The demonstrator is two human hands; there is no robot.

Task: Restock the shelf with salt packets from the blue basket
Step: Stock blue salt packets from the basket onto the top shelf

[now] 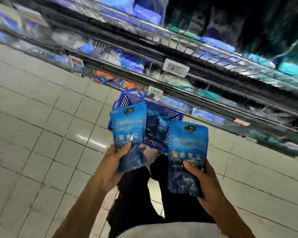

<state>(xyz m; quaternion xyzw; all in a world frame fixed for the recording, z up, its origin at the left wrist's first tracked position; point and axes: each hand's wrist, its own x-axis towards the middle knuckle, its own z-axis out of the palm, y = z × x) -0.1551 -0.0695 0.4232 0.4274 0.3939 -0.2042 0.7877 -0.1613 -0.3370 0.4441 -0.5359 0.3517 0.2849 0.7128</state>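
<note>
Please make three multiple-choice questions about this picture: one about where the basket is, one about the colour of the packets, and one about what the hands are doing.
1. Where does the blue basket stand?
A. On a shelf
B. On the tiled floor in front of the shelves
C. On a table

2. What colour are the salt packets in the hands?
A. Red
B. Yellow
C. Blue

3. What are the two hands doing?
A. Each grips salt packets
B. Both hang open and hold nothing
C. Both lift the basket by its rim

Answers:
1. B, the basket sits on the floor tiles just below the lowest shelf.
2. C, the left packets and the right packets are both blue.
3. A, the left hand and the right hand each curl around packets.
</note>
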